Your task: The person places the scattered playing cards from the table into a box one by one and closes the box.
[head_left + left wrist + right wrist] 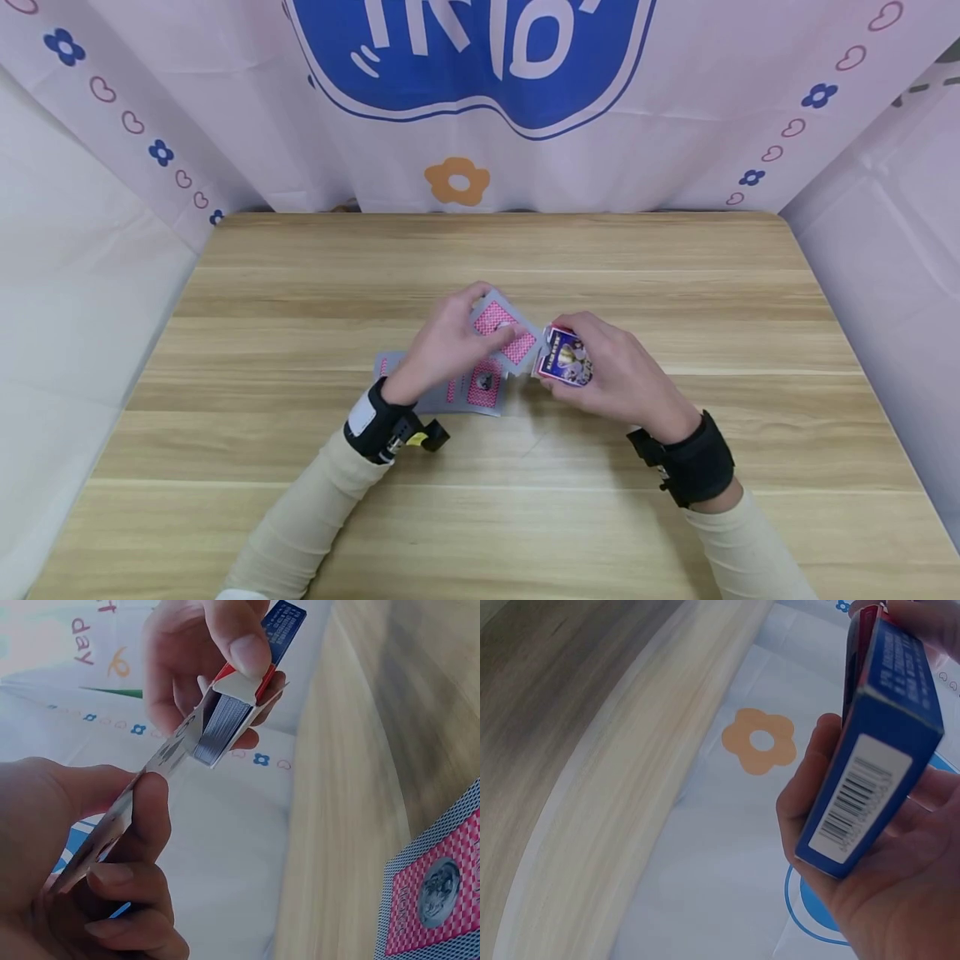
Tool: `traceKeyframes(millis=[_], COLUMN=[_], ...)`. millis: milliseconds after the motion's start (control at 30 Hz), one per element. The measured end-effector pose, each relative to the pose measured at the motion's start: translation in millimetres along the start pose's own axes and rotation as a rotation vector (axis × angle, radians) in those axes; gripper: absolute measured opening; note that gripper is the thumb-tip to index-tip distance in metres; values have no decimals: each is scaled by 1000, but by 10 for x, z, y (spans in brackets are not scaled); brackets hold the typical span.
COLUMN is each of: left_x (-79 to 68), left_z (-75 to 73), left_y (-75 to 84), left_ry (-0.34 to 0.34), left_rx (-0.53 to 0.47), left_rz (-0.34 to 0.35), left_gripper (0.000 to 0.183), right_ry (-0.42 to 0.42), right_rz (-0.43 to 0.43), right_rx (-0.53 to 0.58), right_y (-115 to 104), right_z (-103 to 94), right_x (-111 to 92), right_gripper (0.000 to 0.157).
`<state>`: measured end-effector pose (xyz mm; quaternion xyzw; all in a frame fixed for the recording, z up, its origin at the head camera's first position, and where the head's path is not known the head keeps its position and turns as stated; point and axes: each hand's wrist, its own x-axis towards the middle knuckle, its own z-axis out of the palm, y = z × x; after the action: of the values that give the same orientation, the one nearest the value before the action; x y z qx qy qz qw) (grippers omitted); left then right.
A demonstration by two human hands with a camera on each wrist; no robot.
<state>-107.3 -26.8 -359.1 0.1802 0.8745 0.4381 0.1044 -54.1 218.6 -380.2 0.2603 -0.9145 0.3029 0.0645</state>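
My left hand [450, 337] pinches a playing card [492, 315] with a pink patterned back, thumb on top and fingers beneath. Seen edge-on in the left wrist view, the card [171, 752] slants up, its far end right at the open mouth of a card box. That blue box [566, 358] with a colourful picture is gripped by my right hand [622, 371]. A grey-edged stack of cards [225, 724] shows inside it. The right wrist view has the box's [904, 697] barcode end toward the camera. Below my left hand, several cards [484, 390] lie back-up on the table, partly hidden.
The wooden table [525, 525] spreads out below both hands. A white cloth [247, 158] with blue flowers, hearts and an orange flower hangs along its far edge. White sheets flank both sides. Each wrist wears a black strap [697, 458].
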Motion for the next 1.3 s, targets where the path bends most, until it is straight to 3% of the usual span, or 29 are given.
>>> traceKeyframes(millis=[300, 667, 900, 1033, 1200, 1300], left_x=[-10, -61, -70, -57, -35, -23], left_z=[68, 298, 398, 334, 160, 72], left_y=[-13, 33, 20, 6, -25, -43], left_ry=[12, 81, 30, 6, 44, 11], left_rx=[-86, -209, -189, -163, -118, -52], left_rz=[4, 11, 32, 28, 28, 60], left_gripper=[36, 33, 36, 34, 35, 33], right_ry=[-15, 33, 30, 39, 48, 56], right_rz=[9, 0, -1, -1, 24, 40], right_rx=[17, -3, 4, -4, -10, -12], right_y=[-16, -20, -32, -29, -16, -16], right_z=[12, 34, 21, -4, -46, -64], right_x=[0, 0, 2, 4, 4, -1], right_gripper=[66, 66, 67, 67, 70, 71])
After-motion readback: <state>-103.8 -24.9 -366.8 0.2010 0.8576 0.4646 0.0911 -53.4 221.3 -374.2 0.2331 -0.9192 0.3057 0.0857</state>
